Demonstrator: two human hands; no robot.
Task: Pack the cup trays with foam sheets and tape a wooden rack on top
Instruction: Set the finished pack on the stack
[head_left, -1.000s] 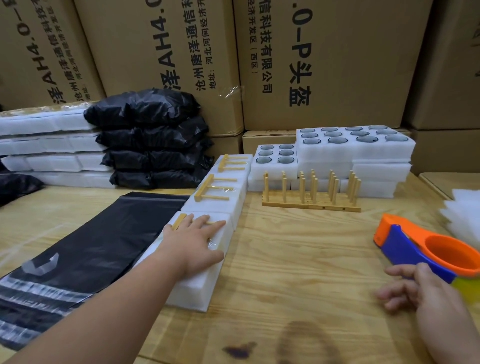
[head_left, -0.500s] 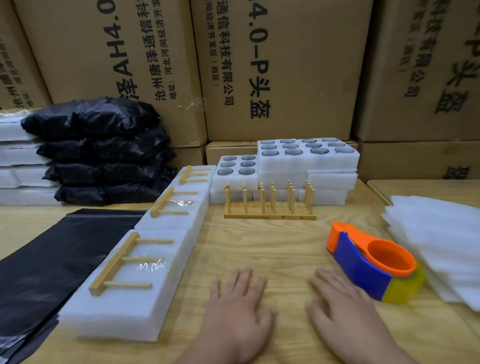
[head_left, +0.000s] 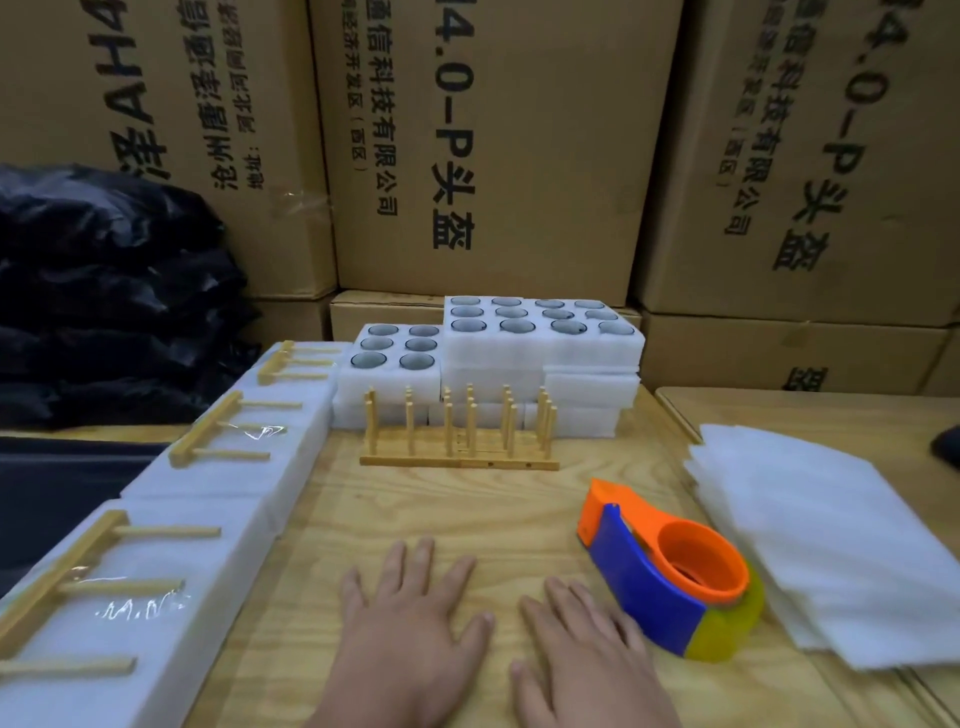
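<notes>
A wooden rack (head_left: 460, 436) of pale pegs standing upright on a flat base is seen ahead of both hands, unheld and on the table (head_left: 395, 499). Just behind it, white foam cup trays (head_left: 540, 343) are stacked; round wells are cut in their tops, and a dark-rimmed cup is seated in each visible well, six in the lower left tray and twelve across the higher stack. To the left of the left hand (head_left: 415, 629), a row of packed foam bundles (head_left: 171, 530) is laid end to end, running away from the hands, each with a wooden rack lying flat on top and held under glossy clear tape. The left hand is laid flat on the table, fingers straight and spread, nothing held. The right hand (head_left: 582, 660) is likewise flat beside it, fingers extended, empty. Just right of the right hand, an orange and blue tape dispenser (head_left: 670, 577) is set on the wood, apart from the fingers. Farther right, a pile of thin white foam sheets (head_left: 810, 545) is stacked. Beyond the bundles on the left, black bags (head_left: 114, 291) are heaped, and printed cardboard boxes (head_left: 498, 145) are stacked behind everything.
</notes>
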